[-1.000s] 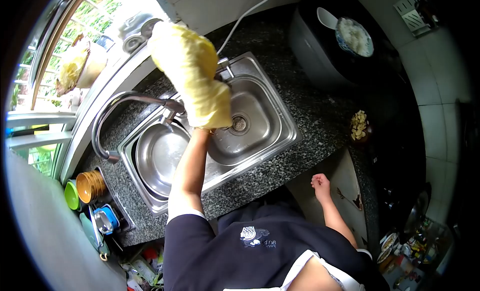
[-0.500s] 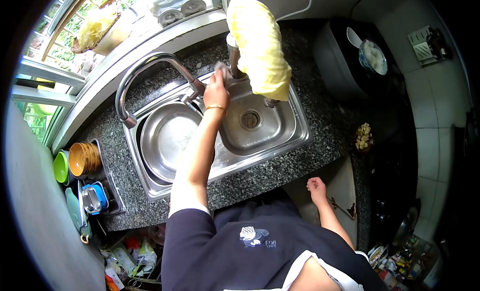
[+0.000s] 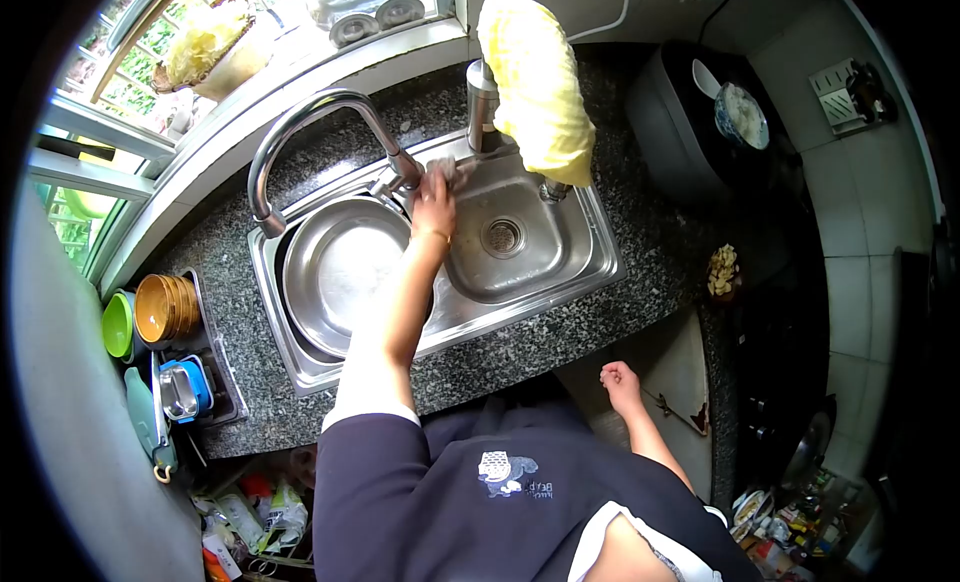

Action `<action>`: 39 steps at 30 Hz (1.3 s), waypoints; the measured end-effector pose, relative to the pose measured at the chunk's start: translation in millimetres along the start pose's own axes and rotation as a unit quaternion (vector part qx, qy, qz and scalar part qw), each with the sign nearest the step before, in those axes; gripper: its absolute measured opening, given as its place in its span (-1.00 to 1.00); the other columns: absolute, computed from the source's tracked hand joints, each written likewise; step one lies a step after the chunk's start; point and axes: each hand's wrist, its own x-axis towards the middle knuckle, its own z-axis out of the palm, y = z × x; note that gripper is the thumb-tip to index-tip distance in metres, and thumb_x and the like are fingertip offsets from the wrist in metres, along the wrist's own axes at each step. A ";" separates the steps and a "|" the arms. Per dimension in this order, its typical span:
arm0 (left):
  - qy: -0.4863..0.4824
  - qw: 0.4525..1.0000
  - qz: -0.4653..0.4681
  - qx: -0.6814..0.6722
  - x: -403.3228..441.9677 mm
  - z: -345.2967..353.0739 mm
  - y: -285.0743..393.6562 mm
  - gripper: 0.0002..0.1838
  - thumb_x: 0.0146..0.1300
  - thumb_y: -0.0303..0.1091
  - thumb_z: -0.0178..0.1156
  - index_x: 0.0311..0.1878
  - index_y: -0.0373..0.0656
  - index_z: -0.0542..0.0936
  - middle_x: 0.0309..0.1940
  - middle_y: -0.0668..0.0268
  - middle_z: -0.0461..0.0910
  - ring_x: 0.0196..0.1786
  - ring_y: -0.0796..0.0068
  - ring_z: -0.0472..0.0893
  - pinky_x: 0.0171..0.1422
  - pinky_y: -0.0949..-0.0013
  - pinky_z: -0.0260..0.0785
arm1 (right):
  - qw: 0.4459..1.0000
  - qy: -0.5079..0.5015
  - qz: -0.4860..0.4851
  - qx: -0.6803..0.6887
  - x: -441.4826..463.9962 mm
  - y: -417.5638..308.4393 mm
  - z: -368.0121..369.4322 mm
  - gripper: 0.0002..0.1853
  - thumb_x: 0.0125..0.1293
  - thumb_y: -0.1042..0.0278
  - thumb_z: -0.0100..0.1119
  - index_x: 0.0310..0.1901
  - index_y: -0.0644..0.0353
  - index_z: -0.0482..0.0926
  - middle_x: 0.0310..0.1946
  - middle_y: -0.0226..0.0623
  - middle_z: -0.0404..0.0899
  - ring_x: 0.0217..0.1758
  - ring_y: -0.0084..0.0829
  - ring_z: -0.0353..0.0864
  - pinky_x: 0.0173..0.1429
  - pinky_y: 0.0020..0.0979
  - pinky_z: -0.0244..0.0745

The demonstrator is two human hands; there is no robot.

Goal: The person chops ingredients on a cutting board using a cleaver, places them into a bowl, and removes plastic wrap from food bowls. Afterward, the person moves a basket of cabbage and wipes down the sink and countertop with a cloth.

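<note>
My left hand [image 3: 434, 214] reaches over the divider of the steel double sink [image 3: 470, 327]. Its fingers are closed on a greyish cloth [image 3: 446, 169], blurred by motion, at the back rim beside the faucet base. The curved faucet [image 3: 330, 97] arches to the left, over the left bowl's corner. In that bowl stands a large round metal basin [image 3: 345, 272]. At the right of the cloth lies the right bowl, with its drain [image 3: 503, 238] visible. Away from the counter, my right hand [image 3: 620, 385] hangs by my side, fingers curled, with nothing seen in it.
A yellow cloth-covered object [image 3: 535, 87] rises over the sink's back right, next to a metal cylinder [image 3: 482, 107]. Stacked brown bowls [image 3: 165, 310] and a green bowl [image 3: 118, 327] stand left. A dark appliance [image 3: 665, 122] carries a patterned bowl [image 3: 740, 117] at the right.
My left hand with the cloth has shifted slightly down along the back rim, closer to the faucet base. The view has moved a little. My right hand stays curled by my side.
</note>
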 end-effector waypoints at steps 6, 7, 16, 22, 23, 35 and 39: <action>-0.142 0.988 -0.053 0.000 -64.7 -57.6 21.2 -0.54 0.26 -0.38 -0.15 0.24 -0.19 0.26 0.32 -0.21 -0.01 0.14 -0.25 0.35 0.14 -0.01 0.32 | 0.998 0.032 -0.025 0.051 4.5 2.7 7.5 -0.91 0.21 0.48 0.09 -0.26 0.28 0.48 -0.51 -0.43 0.51 -0.46 -0.67 0.45 -0.32 -0.62 0.39; -0.181 0.960 -0.157 -0.142 -70.7 -79.0 29.8 -0.54 0.27 -0.39 -0.17 0.25 -0.19 0.24 0.32 -0.26 -0.05 0.16 -0.28 0.33 0.15 -0.05 0.30 | 0.999 0.022 -0.017 0.024 3.5 -0.1 9.9 -0.91 0.21 0.47 0.09 -0.26 0.27 0.48 -0.51 -0.44 0.51 -0.46 -0.68 0.45 -0.32 -0.63 0.39; -0.237 0.971 -0.020 -0.034 -191.4 -120.7 52.0 -0.57 0.18 -0.40 -0.08 0.16 -0.17 0.35 0.27 -0.14 0.13 0.14 -0.01 0.41 0.03 0.12 0.39 | 0.995 -0.032 -0.051 -0.074 3.8 -34.9 36.1 -0.87 0.17 0.40 0.14 -0.32 0.27 0.50 -0.55 -0.48 0.47 -0.49 -0.70 0.37 -0.36 -0.60 0.33; -0.241 0.968 -0.008 -0.065 -206.0 -153.2 30.0 -0.75 0.11 -0.37 -0.02 -0.13 -0.13 0.49 0.00 0.09 0.42 -0.20 0.16 0.53 -0.15 0.18 0.42 | 0.988 -0.023 -0.056 -0.142 9.8 -46.4 35.4 -0.82 0.16 0.32 0.16 -0.41 0.27 0.52 -0.58 -0.37 0.51 -0.50 -0.59 0.44 -0.35 -0.51 0.37; -0.244 0.967 -0.005 -0.065 -208.9 -154.8 22.3 -0.76 0.11 -0.38 -0.01 -0.14 -0.12 0.49 -0.03 0.10 0.43 -0.21 0.16 0.53 -0.16 0.20 0.42 | 0.985 -0.025 -0.060 -0.157 8.3 -49.0 33.8 -0.82 0.16 0.31 0.17 -0.40 0.26 0.52 -0.58 -0.37 0.51 -0.51 -0.58 0.44 -0.35 -0.50 0.37; -0.225 0.952 -0.050 -0.199 -244.1 -170.2 -28.7 -0.68 0.01 -0.50 0.00 -0.12 -0.13 0.54 -0.13 0.12 0.45 -0.08 0.05 0.45 0.04 0.17 0.33 | 0.981 -0.017 -0.039 -0.192 7.5 -44.4 39.5 -0.77 0.13 0.22 0.18 -0.33 0.22 0.50 -0.48 -0.25 0.57 -0.39 -0.34 0.57 -0.26 -0.35 0.44; -0.134 0.959 0.027 -0.249 -234.7 -157.5 7.9 -0.52 -0.06 -0.58 0.01 0.04 -0.12 0.46 0.06 0.10 0.39 0.02 0.00 0.38 0.13 0.13 0.28 | 0.978 -0.037 -0.033 -0.201 3.5 -45.8 41.6 -0.77 0.14 0.22 0.18 -0.29 0.21 0.50 -0.46 -0.26 0.58 -0.37 -0.34 0.58 -0.24 -0.36 0.44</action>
